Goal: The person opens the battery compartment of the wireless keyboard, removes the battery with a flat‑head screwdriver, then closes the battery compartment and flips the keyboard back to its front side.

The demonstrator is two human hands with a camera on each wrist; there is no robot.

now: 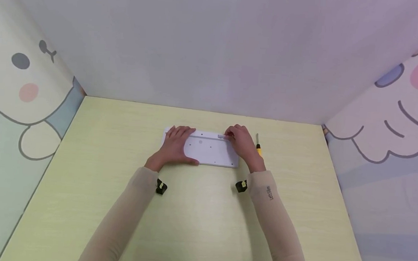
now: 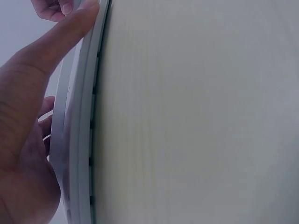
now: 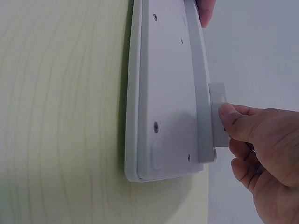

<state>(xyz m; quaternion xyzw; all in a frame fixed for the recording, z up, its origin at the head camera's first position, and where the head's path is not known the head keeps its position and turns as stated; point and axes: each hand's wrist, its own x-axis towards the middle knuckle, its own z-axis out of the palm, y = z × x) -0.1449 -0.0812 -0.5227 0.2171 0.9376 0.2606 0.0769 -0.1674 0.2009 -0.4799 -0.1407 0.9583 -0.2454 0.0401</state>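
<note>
A white keyboard lies face down on the table, its underside dotted with small screws. My left hand spans its left part, thumb along the near edge and fingers at the far edge, holding it. Key sides show below the rim in the left wrist view. At the far edge, toward the right end, my right hand pinches a small white rectangular cover-like piece between thumb and forefinger. The piece sits against the raised back strip of the keyboard; whether it is seated or loose I cannot tell.
A screwdriver with a yellow and black handle lies just right of the keyboard, tip pointing away. The pale wood-grain table meets a plain wall at the back. Cartoon-printed side panels stand left and right.
</note>
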